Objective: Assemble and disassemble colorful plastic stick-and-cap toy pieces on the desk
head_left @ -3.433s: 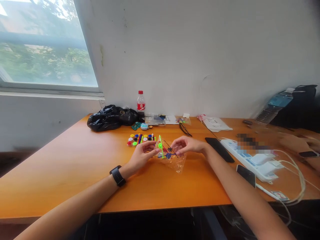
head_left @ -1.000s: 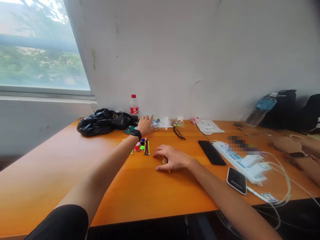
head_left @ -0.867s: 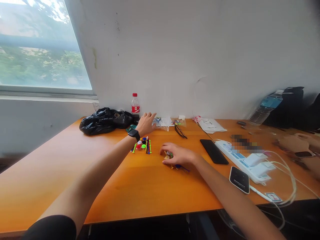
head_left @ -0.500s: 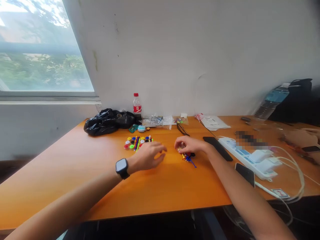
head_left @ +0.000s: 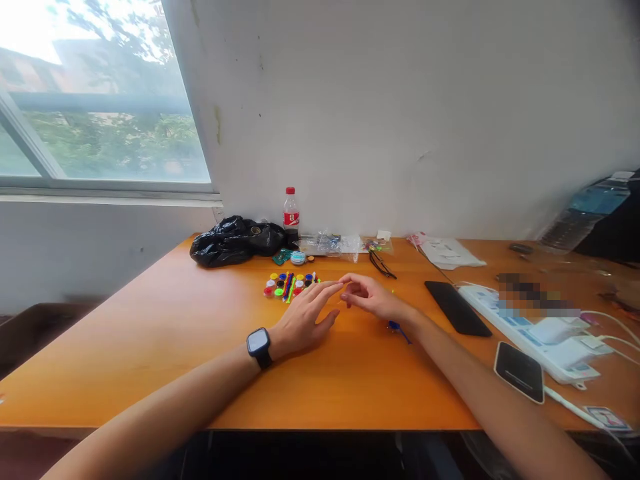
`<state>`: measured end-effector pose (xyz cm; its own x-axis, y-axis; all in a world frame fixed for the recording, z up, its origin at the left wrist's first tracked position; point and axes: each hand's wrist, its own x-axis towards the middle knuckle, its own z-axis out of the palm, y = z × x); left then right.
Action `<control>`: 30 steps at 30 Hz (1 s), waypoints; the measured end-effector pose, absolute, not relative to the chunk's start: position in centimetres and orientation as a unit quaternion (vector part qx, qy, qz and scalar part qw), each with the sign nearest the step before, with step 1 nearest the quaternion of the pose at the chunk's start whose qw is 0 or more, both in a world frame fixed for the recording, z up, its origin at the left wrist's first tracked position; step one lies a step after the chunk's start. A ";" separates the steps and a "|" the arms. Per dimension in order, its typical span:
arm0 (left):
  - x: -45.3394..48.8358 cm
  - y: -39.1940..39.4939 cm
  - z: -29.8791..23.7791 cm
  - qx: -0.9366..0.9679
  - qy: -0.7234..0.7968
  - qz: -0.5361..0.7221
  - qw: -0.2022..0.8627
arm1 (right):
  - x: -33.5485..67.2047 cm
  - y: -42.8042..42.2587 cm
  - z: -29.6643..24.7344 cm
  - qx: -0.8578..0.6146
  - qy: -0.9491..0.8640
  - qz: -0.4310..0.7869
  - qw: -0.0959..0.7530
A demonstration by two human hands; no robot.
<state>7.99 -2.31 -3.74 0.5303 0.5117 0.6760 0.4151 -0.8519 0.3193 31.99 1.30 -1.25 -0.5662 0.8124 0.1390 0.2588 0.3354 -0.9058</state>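
Observation:
My left hand (head_left: 309, 312), with a smartwatch (head_left: 259, 341) on its wrist, is just above the table, fingers stretched and thumb apart, holding nothing that I can see. Its fingertips meet or nearly meet those of my right hand (head_left: 373, 297). That hand is curled, thumb and fingers drawn together; whatever may be between them is too small or hidden to name. Beyond my left hand are coloured round pieces (head_left: 274, 285) in rows, with thin coloured sticks (head_left: 289, 287) across them. A blue stick-like piece (head_left: 400, 331) lies by my right wrist, which partly covers the small pieces there.
At the back stand a black plastic bag (head_left: 235, 243), a cola bottle (head_left: 291, 217) and clear packaging (head_left: 333, 244). To the right lie a black flat slab (head_left: 457, 308), a white power strip (head_left: 530, 340) with plugs and cables, and a phone (head_left: 520, 372).
The view has swung left. My right hand has moved left from the small pieces to my left hand, and the hands are now fingertip to fingertip.

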 end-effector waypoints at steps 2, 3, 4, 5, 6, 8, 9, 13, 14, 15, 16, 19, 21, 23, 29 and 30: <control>8.1 -2.3 -3.9 0.871 0.256 0.412 0.080 | 31.0 0.6 -1.6 -0.322 -0.736 0.518 0.293; 8.1 -2.3 -4.0 0.869 0.252 0.416 0.090 | 30.6 0.3 -1.8 -0.320 -0.724 0.538 0.290; 8.2 -2.3 -4.1 0.866 0.250 0.422 0.101 | 30.4 0.2 -1.9 -0.320 -0.712 0.555 0.288; 8.2 -2.3 -4.2 0.861 0.254 0.427 0.113 | 30.3 0.1 -2.0 -0.320 -0.700 0.570 0.288; 8.3 -2.3 -4.4 0.855 0.262 0.431 0.122 | 30.2 0.1 -2.0 -0.318 -0.687 0.585 0.289; 8.4 -2.3 -4.6 0.843 0.280 0.438 0.134 | 30.2 0.2 -2.0 -0.305 -0.659 0.623 0.293; 8.4 -2.2 -4.7 0.839 0.287 0.443 0.135 | 30.3 0.2 -2.0 -0.296 -0.643 0.642 0.295; 8.5 -2.1 -4.8 0.822 0.300 0.467 0.131 | 30.2 0.3 -2.1 -0.276 -0.613 0.676 0.302; 8.5 -2.1 -4.8 0.819 0.304 0.469 0.131 | 30.2 0.3 -2.2 -0.275 -0.620 0.670 0.302; 8.5 -2.1 -4.8 0.819 0.307 0.466 0.132 | 30.1 0.3 -2.3 -0.275 -0.629 0.663 0.300; 8.5 -2.1 -4.8 0.821 0.308 0.461 0.133 | 30.1 0.3 -2.5 -0.278 -0.638 0.655 0.295; 8.4 -2.1 -4.6 0.834 0.305 0.439 0.138 | 30.0 0.3 -2.9 -0.297 -0.647 0.643 0.282; 8.3 -2.1 -4.6 0.837 0.309 0.433 0.129 | 29.9 0.4 -3.1 -0.311 -0.636 0.649 0.279; 8.3 -2.0 -4.6 0.841 0.317 0.424 0.108 | 29.8 0.4 -3.2 -0.317 -0.621 0.662 0.274; 8.6 -2.2 -4.8 0.861 0.313 0.391 0.084 | 30.0 0.4 -3.1 -0.328 -0.636 0.648 0.261; 8.7 -2.3 -4.7 0.865 0.305 0.389 0.092 | 30.1 0.4 -3.2 -0.327 -0.640 0.646 0.257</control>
<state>8.67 -2.32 -4.72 0.5119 0.5993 0.6155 0.4557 -0.7968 0.3968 30.10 0.44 -3.21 -0.6543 0.7504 -0.0939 0.0876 -0.0482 -0.9950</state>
